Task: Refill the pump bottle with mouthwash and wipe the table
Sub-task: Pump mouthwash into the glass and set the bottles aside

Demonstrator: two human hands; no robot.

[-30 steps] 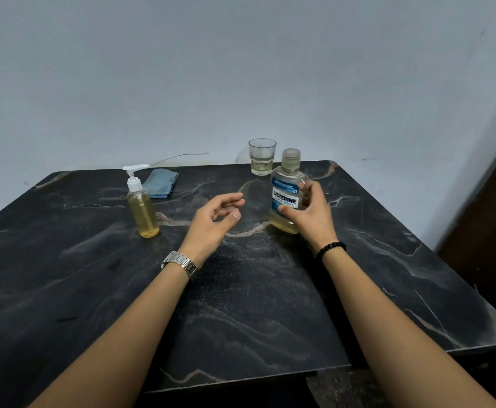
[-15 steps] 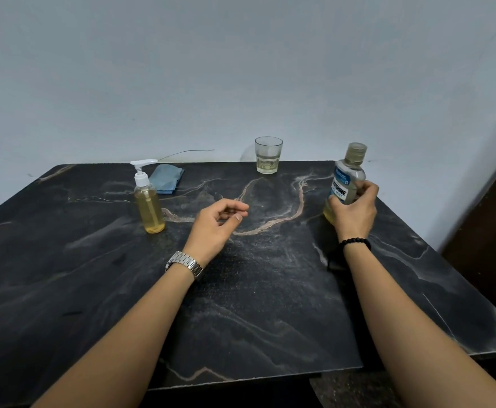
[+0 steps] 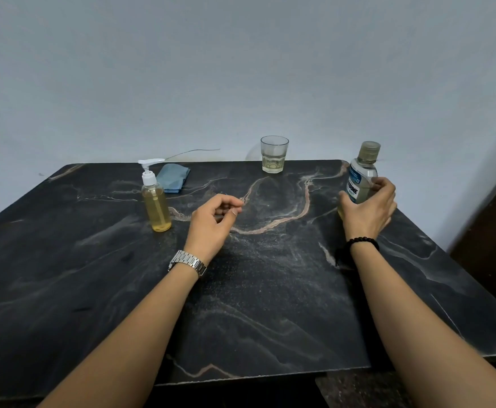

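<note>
A clear mouthwash bottle with a blue label and its cap on stands near the table's far right edge, and my right hand is wrapped around its lower half. The pump bottle, holding yellow liquid under a white pump, stands upright at the left of centre. My left hand hovers loosely curled over the table's middle, to the right of the pump bottle, with nothing in it. A folded blue cloth lies behind the pump bottle.
A glass tumbler with a little yellowish liquid stands at the far edge of the black marble table. A pale wall rises behind the table. A dark panel stands to the right.
My right hand has carried the mouthwash bottle from the table's middle out to the far right side. My left hand's fingers have curled in a little.
</note>
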